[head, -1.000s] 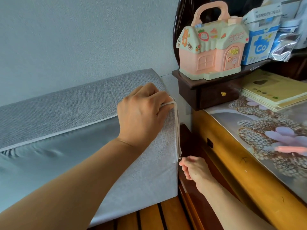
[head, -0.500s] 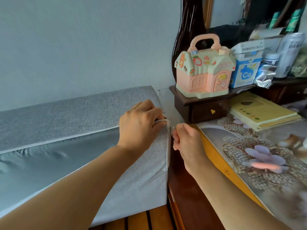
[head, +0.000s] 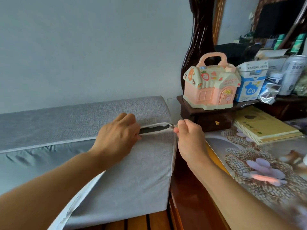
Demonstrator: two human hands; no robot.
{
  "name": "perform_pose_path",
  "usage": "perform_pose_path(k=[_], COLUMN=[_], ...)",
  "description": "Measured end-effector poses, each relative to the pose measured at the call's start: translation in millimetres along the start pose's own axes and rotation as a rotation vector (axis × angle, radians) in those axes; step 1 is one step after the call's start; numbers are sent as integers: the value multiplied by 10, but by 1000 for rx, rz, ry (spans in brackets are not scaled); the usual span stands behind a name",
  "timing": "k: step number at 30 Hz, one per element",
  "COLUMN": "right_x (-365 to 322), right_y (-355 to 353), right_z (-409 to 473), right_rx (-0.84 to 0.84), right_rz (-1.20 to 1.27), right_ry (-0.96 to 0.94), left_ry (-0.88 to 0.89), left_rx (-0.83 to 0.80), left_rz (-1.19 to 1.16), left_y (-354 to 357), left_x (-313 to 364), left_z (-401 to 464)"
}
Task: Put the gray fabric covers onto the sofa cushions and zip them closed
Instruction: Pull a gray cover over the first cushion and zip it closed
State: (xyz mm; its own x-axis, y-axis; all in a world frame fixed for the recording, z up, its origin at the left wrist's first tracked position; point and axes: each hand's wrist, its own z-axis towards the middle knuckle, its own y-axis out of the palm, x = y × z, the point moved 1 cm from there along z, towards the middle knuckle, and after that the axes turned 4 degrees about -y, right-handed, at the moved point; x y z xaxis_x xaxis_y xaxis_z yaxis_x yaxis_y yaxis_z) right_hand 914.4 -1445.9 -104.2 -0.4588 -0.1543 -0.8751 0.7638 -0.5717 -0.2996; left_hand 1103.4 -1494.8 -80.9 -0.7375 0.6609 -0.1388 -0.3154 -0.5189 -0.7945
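A long sofa cushion in a gray fabric cover (head: 132,176) lies across the wooden sofa slats. Its white zipper runs up the right end and turns along the top edge. My right hand (head: 189,135) pinches the metal zipper pull (head: 173,125) at the upper right corner. My left hand (head: 118,138) grips the cover's edge just left of the pull, fingers curled over the two zipper tapes. Between the hands a short dark gap (head: 153,129) stays unzipped. Further left the cover gapes wide and shows the smooth blue-gray inner cushion (head: 33,163).
A wooden side table with a floral plastic sheet (head: 259,163) stands tight against the cushion's right end. On it sit a small drawer box (head: 209,120), a pink toy house (head: 212,87), yellow booklets (head: 264,127) and boxes and cans. The wall is close behind.
My right hand has drawn the zipper pull up the cushion's right end to the top corner. My left hand kept its grip on the cover's edge.
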Motion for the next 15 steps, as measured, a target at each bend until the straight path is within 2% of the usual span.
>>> perform_pose_path(k=[3, 6, 11, 15], right_x=[-121, -202, -326, -440], right_y=[72, 146, 368, 575], right_z=[-31, -76, -206, -271], right_rx=[-86, -90, -156, -201], right_rz=[-98, -179, -214, -173], right_ry=[-44, -109, -202, -142], left_ry=[-20, -38, -8, -84], left_rx=[9, 47, 50, 10], left_rz=[-59, -93, 61, 191], left_y=[5, -27, -52, -189], left_x=[10, -3, -33, -422], left_z=[34, -5, -193, -538])
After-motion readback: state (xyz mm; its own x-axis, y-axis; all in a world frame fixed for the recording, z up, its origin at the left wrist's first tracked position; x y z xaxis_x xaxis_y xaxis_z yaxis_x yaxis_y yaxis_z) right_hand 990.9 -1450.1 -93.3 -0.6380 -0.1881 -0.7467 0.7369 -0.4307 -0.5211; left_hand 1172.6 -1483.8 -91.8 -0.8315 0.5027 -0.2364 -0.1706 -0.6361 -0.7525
